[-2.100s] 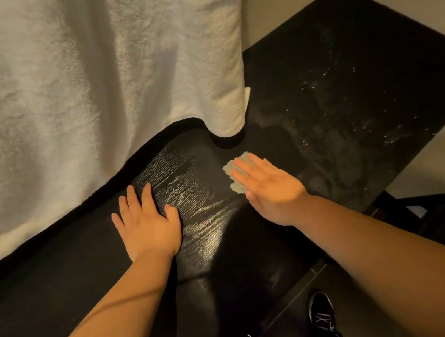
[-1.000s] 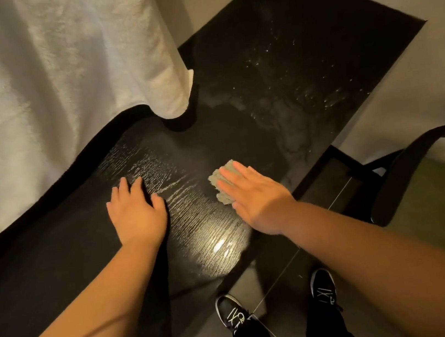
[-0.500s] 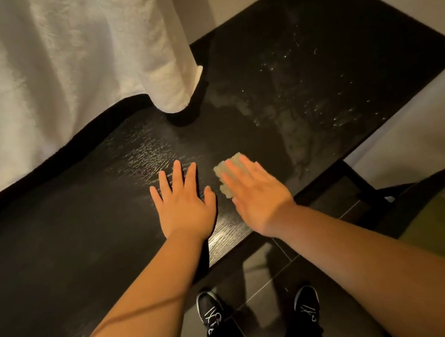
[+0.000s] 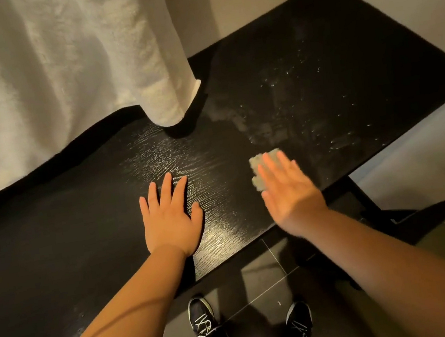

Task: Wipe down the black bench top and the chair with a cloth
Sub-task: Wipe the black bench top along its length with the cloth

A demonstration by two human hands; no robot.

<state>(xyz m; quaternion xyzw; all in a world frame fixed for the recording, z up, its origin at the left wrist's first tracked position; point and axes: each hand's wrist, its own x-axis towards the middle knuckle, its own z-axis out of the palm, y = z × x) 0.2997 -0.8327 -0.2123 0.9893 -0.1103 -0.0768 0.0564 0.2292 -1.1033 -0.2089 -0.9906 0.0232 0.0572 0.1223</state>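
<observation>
Cloth [image 4: 262, 168] is what matters here: a small, pale, thin-looking pad lying flat on the black worktop [image 4: 355, 41]. It is mostly covered by your right hand [image 4: 289, 190], and only its far and left edges show past the fingertips. That hand has no real grip on it. The fingers are straight and together, palm down, pressing the cloth onto the surface rather than curling round it. Your left hand [image 4: 169, 219] lies flat and spread on bare worktop beside it, holding nothing, likely as a brace.

By its look the cloth is light, soft and limp. It should follow your palm only while you press on it, and on this glossy wood grain it could slip out or bunch under the fingers. Keep the flat press centred on it for broad strokes. The grey smear [image 4: 264, 129] and the white specks [image 4: 294, 76] lie just ahead of the cloth.

The chair [image 4: 438, 209] sits low to your right. A flat palm probably won't serve on its narrow curved frame, so pinch the cloth by a corner or wrap it round your fingers.
</observation>
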